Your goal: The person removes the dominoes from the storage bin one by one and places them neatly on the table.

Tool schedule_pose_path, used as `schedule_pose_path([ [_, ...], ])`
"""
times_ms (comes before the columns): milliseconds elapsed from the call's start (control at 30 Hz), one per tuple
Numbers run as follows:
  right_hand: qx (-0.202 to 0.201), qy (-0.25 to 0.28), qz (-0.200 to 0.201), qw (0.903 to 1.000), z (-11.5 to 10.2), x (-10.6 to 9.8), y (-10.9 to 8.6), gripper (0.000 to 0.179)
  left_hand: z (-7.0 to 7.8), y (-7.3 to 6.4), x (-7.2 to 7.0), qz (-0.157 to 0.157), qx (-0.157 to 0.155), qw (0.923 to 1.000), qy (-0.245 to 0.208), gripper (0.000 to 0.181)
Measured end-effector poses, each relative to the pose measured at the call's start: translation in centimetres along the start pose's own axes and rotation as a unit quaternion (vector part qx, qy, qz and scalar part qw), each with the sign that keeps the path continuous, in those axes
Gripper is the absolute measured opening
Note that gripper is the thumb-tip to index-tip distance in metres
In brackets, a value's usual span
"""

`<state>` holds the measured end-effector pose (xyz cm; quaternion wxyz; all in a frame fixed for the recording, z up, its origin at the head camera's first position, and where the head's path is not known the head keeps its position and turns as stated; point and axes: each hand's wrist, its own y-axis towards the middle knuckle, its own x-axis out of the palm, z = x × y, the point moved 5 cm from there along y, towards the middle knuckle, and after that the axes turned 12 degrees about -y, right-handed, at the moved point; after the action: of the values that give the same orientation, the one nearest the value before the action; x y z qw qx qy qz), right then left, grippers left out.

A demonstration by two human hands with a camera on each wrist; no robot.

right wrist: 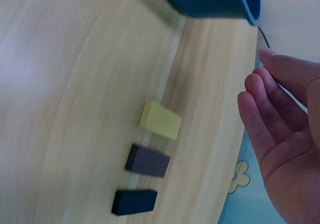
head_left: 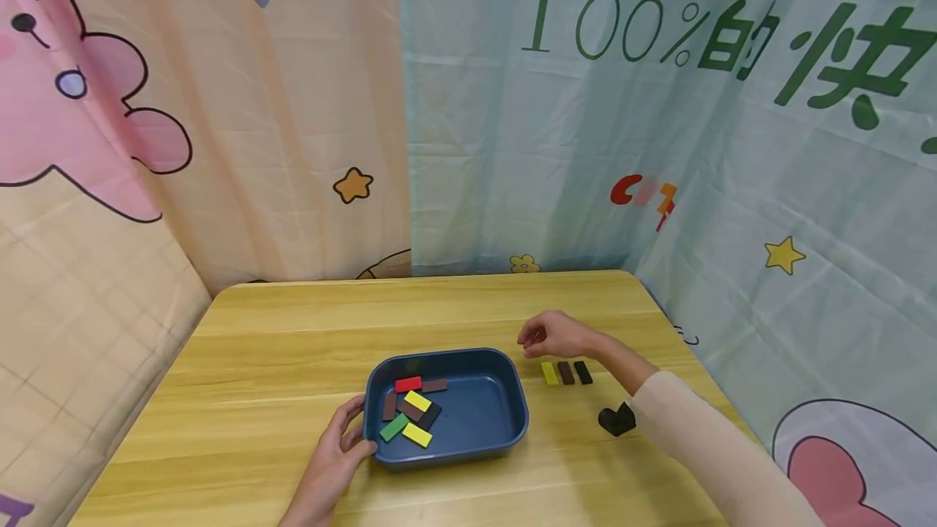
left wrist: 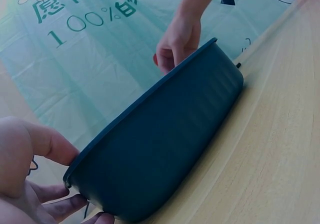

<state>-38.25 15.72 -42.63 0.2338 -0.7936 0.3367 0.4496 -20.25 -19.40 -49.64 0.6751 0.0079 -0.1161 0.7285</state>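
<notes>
well, the blue rectangular tray point(head_left: 479, 413) sits flat on the wood-grain tabletop point(head_left: 278, 348), with small slab-like blocks point(head_left: 418, 401) bunched toward its nine o'clock end: one red point(head_left: 408, 385), one green point(head_left: 394, 427), one black point(head_left: 429, 416), two yellow and three brown. one yellow seems to lap over a brown there. out between two and three o'clock of the tray lie three more in a short row: a yellow block point(head_left: 550, 373) nearest the tray, then a brown block point(head_left: 566, 372), then a black block point(head_left: 582, 372), none touching the next. the left hand point(head_left: 333, 450) grips the tray between eight and nine o'clock, thumb at the rim, fingers bent along the outer wall. the right hand point(head_left: 560, 336), at two o'clock, hangs above the tabletop, fingers loosely bent and pinching nothing that i can see.

to handle these neatly, i'd make the left hold light but firm so the tray doesn't skid, take each piece by its long edges between thumb and forefinger, start with the upper of any overlapping pair, and come straight down so neighbours aren't nudged. at twelve o'clock, beyond the far edge, hang printed curtains point(head_left: 468, 145).
</notes>
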Motion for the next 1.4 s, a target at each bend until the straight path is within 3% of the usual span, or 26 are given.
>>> schedule_pose_path([
  [833,-0.085,-0.045,-0.054,0.9939,-6.9,1.1,3.0,0.020,-0.1,-0.2,-0.1,-0.008,0.013,0.9999,-0.008,0.069],
  [1100,-0.123,-0.058,-0.055,0.9891,-9.4,1.5,5.4,0.020,0.2,-0.3,0.0,-0.006,0.014,0.9999,-0.004,0.069],
  [1400,-0.156,-0.078,-0.110,0.9785,-12.0,3.4,7.5,0.023,0.1,-0.2,0.0,-0.003,0.007,1.0000,-0.003,0.068],
])
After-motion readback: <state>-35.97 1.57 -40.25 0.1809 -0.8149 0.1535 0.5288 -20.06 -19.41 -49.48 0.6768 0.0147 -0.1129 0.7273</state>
